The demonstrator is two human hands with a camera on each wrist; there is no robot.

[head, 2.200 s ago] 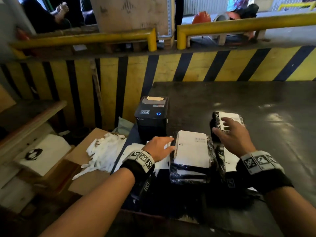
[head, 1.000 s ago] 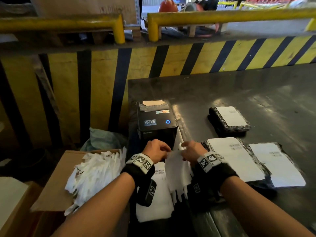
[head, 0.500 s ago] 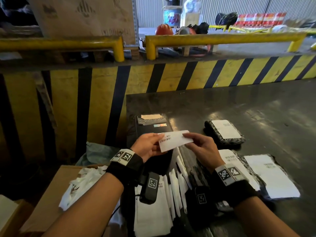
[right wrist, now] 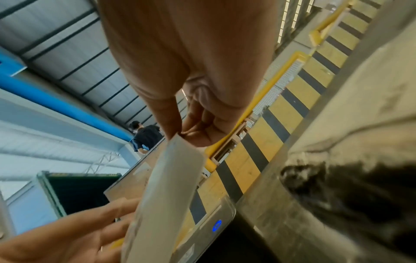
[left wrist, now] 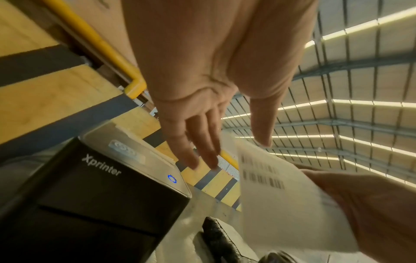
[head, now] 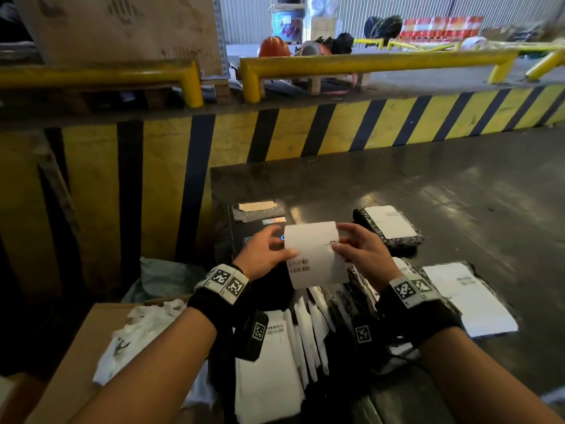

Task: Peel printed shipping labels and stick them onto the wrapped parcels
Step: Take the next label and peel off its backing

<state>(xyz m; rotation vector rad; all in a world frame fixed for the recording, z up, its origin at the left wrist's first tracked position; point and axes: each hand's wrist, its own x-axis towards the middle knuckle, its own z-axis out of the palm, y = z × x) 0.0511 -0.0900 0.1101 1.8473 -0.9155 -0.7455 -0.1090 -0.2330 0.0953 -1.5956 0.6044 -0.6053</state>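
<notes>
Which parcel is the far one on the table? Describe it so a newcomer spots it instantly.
Start at the black label printer at the dark table's left edge, then look right, past the label held up in both hands. The far parcel lies alone there, wrapped in black with a white label on top. Its neighbours lie nearer the person, side by side.

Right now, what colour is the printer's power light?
Blue, a small lit ring on the printer; clearest in the left wrist view.

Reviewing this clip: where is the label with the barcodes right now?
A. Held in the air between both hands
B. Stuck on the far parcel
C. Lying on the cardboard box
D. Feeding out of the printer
A: the label is off the table, pinched at its edges by the left hand and right hand, in front of the printer.
</notes>
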